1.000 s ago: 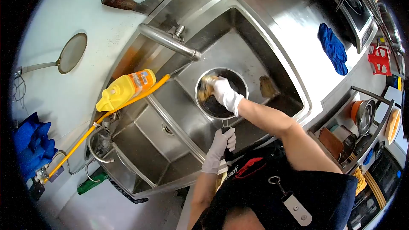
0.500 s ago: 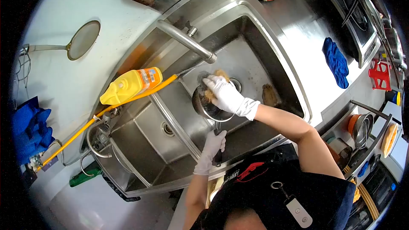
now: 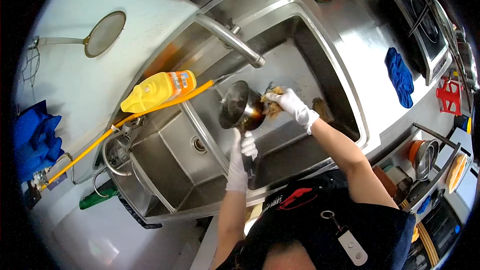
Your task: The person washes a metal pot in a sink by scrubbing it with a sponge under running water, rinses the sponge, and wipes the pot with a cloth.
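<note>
Your white-gloved L hand point(image 3: 241, 156) was curled at the near side of a round, dark metal pan point(image 3: 233, 107), presumably on its handle, mostly hid by the glove. Your white-gloved R hand point(image 3: 296, 107) pinched a frayed tan scrubber point(image 3: 273, 102) at the pan's scorched outer wall, seemingly touching. Half a sec ago that hand was over the pan's mouth; since then you'd tilted the pan, mouth to the left, so scrubbing had prob. gone from inside to outside. Pan was in the wide stainless-steel basin point(image 3: 295, 67), nr the curved steel faucet point(image 3: 227, 37).
</note>
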Action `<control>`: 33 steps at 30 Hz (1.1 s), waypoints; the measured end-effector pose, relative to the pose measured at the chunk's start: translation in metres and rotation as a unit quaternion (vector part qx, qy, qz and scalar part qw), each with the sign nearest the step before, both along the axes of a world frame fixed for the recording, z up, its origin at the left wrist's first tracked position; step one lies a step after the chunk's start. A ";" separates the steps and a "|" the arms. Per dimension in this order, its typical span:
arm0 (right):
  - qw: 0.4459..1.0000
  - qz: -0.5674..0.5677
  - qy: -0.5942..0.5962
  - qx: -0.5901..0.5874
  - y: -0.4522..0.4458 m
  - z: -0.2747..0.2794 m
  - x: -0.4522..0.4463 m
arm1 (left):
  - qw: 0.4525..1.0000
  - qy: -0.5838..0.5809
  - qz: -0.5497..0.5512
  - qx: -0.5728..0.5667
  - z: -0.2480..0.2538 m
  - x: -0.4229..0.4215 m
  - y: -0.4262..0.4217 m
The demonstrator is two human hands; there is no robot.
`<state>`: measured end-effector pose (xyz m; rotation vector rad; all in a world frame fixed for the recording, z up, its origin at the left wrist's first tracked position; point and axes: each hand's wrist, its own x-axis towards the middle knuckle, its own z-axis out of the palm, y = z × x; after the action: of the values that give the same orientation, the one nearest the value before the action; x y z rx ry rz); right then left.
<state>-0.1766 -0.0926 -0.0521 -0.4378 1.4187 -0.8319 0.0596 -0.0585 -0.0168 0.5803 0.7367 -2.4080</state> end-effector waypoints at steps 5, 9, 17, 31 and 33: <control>0.894 0.113 0.309 -0.305 0.017 0.031 0.016 | 0.976 0.158 0.127 0.074 -0.011 -0.014 0.002; 0.791 0.279 0.416 -0.350 0.021 0.021 0.054 | 0.987 0.103 0.093 0.079 0.009 -0.036 0.000; 0.839 0.181 0.417 -0.298 -0.035 -0.011 0.022 | 0.992 0.098 0.015 0.082 0.020 -0.023 0.023; 0.968 0.089 0.211 -0.098 -0.008 0.005 0.010 | 0.926 -0.271 -0.236 -0.114 0.038 -0.026 0.026; 0.999 0.027 0.045 0.012 0.001 -0.006 0.007 | 0.882 -0.356 -0.283 -0.120 0.036 -0.029 0.024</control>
<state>-0.1696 -0.0914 -0.0578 -0.4983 1.4921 -0.7585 0.0305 -0.0350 0.0194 1.6253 -0.0728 -2.4199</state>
